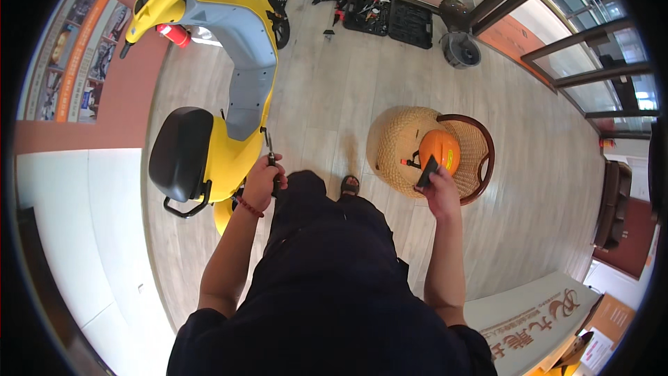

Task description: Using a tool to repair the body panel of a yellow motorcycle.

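My left hand point(259, 186) is closed around a dark-handled hand tool point(271, 155) with a slim metal end pointing away from me; its exact kind cannot be made out. This hand is beside the yellow electric scooter point(245, 151), near its black seat point(182, 154). Out to the right, my right hand point(443, 196) pinches a small flat black piece point(428, 171). Below that piece, an orange helmet point(442, 151) with a dark strap rests on a woven wicker chair point(395, 146). The piece partly covers the helmet in this view.
An open black toolbox point(410, 24) with several tools lies on the far floor. Close to it stands a grey bin point(460, 51). A red fire extinguisher point(174, 35) is behind the scooter. Glass doors point(577, 56) line the right; a printed white panel point(536, 317) stands at the near right.
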`<state>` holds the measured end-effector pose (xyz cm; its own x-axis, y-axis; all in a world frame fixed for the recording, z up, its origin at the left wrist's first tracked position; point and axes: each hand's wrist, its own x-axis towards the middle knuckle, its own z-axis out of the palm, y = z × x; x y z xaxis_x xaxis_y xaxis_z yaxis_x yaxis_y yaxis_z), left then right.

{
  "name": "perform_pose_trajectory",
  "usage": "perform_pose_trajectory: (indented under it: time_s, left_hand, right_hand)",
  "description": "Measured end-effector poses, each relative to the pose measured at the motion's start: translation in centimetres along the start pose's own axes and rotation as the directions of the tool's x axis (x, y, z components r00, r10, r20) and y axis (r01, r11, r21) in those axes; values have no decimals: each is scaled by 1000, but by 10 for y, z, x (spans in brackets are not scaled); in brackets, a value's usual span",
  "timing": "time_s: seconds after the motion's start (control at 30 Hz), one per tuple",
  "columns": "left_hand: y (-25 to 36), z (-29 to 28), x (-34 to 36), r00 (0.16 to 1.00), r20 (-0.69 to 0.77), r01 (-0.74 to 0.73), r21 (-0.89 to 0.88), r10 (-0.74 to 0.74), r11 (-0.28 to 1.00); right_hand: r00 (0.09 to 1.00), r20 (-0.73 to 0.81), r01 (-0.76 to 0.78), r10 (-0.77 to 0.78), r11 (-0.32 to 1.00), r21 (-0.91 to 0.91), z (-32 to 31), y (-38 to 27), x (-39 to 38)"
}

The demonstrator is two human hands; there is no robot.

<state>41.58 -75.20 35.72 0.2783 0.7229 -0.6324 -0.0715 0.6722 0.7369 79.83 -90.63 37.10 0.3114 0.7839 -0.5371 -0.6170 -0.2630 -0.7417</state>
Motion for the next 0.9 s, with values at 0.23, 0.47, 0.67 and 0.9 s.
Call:
perform_pose_trajectory:
  time_s: [0.23, 0.47, 0.67, 0.9]
  left_hand:
    - [52, 6, 76, 985, -144, 83, -96, -96, 992]
    - [140, 13, 201, 984, -145, 94, -93, -107, 991]
    - [223, 46, 293, 994, -102, -6, 197, 27, 980]
    - [261, 93, 379, 985, -171, 54, 123, -32, 991]
  right_hand:
    - [992, 30, -120, 123, 990, -75, 53, -26, 136]
    - [975, 48, -215, 218, 975, -55, 123, -58, 238]
    - [988, -35, -153, 150, 984, -90, 136, -117, 314]
    - [965, -7, -260, 261, 963, -71, 132, -160, 419]
